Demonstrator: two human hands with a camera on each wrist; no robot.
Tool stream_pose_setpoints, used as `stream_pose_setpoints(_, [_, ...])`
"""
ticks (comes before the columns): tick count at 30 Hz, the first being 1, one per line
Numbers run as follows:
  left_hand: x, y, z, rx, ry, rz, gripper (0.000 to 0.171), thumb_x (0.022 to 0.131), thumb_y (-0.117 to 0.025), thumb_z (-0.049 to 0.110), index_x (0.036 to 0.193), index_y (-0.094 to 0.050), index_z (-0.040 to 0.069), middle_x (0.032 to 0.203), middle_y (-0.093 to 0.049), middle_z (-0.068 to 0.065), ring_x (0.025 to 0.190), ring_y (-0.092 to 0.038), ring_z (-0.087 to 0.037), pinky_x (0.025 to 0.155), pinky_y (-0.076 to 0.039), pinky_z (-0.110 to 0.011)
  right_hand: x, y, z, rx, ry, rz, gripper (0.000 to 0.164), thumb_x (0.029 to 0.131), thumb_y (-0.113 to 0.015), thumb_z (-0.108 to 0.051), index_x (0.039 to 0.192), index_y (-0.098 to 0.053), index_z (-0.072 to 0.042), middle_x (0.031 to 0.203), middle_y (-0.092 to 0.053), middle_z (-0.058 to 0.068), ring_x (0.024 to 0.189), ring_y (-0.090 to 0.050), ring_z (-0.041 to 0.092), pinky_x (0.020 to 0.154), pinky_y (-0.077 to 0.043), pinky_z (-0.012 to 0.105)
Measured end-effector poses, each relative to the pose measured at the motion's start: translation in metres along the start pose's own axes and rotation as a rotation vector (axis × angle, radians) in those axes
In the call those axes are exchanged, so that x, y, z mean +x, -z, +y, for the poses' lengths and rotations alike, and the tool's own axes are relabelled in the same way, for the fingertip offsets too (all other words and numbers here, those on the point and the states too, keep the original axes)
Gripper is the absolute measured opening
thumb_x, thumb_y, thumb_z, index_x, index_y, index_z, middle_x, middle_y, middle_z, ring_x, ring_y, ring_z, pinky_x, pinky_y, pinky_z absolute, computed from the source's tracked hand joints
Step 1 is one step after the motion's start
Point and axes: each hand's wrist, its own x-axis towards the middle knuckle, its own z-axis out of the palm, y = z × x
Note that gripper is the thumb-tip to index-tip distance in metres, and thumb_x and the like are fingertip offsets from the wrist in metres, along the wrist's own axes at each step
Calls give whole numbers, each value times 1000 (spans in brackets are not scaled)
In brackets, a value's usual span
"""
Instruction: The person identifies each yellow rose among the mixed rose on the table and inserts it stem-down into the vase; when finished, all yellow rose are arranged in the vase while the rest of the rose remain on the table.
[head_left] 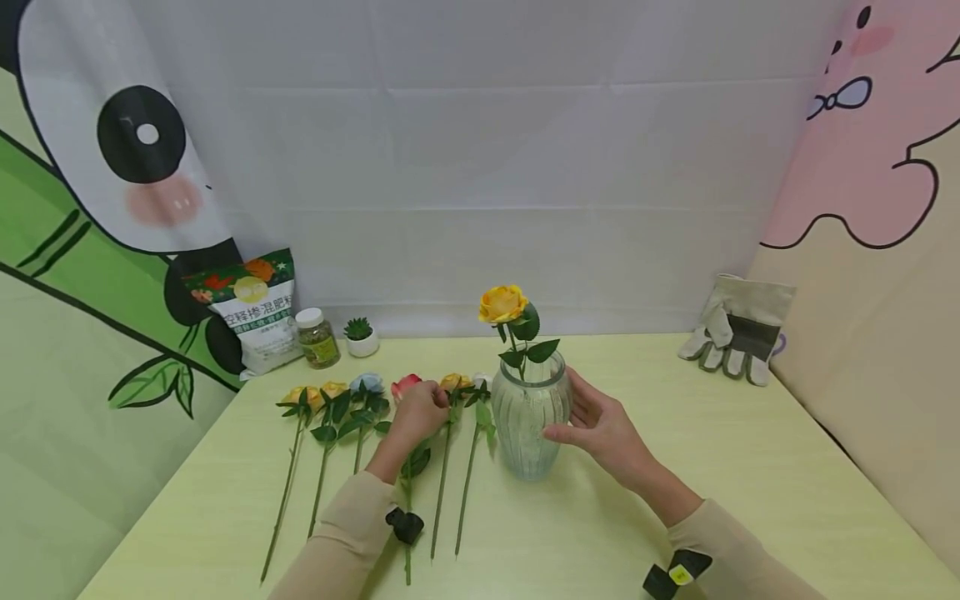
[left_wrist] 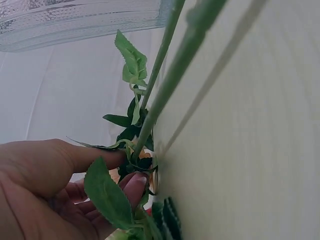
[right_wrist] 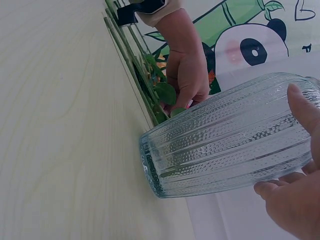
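My left hand (head_left: pixel 418 410) pinches a yellow-orange rose (head_left: pixel 455 382) just under its bloom, thumb and finger around the top of the stem. That rose lies on the table, its green stem (left_wrist: pixel 172 82) running toward me. Directly left of it, a red rose (head_left: pixel 404 385) is partly covered by the hand; a white flower (head_left: pixel 482 380) lies to the right. With my right hand (head_left: pixel 606 429) I hold the right side of a ribbed clear glass vase (head_left: pixel 525 429), fingers behind and thumb in front. The vase stands upright with one yellow rose (head_left: pixel 503 305) in it.
Farther left lie a blue rose (head_left: pixel 367 382) and two yellow roses (head_left: pixel 303 396), stems toward me. Along the back left stand a fertilizer bag (head_left: pixel 258 321), a lidded jar (head_left: pixel 318 340) and a small potted succulent (head_left: pixel 362 337). Work gloves (head_left: pixel 738 329) lean at the back right.
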Motion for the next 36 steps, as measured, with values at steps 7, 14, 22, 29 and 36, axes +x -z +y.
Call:
stream_pose_setpoints(7, [3,-4,-3,-4,41,-16,9,85,-67,-1,84,-60,4,78,-59,-7,65,-54,-21,58,-46,-33,1,0,0,-14,-12,6,98,86,-81,-10,159,-17,-5,164,-20,10,147,-26,27,110,-35,23])
stream_pose_setpoints(14, [5,-2,-7,-148,135,-31,5,89,-65,1,93,-61,1,87,-63,-12,67,-56,-20,57,-48,-32,2,0,0,-14,-15,1,98,86,-80,-9,159,-16,-3,164,-19,11,147,-25,27,109,-35,23])
stream_pose_setpoints(22, [7,7,-8,-450,290,-33,25,96,-65,11,113,-63,-6,110,-62,-22,88,-63,-30,69,-59,-39,1,0,-1,-5,-23,3,98,86,-81,-11,159,-16,-4,164,-20,9,147,-27,26,110,-35,23])
stream_pose_setpoints(29, [10,15,-10,-567,378,-57,38,99,-63,18,130,-63,-4,130,-61,-22,110,-63,-32,86,-55,-39,-1,0,0,-3,-32,8,99,86,-81,-11,160,-16,-5,164,-20,9,147,-26,25,110,-34,23])
stream_pose_setpoints(36, [13,20,-10,-776,428,-64,44,93,-74,22,130,-65,1,137,-60,-15,127,-54,-33,102,-49,-43,0,1,0,0,-25,5,99,85,-81,-11,160,-16,-5,164,-21,9,147,-27,25,110,-35,23])
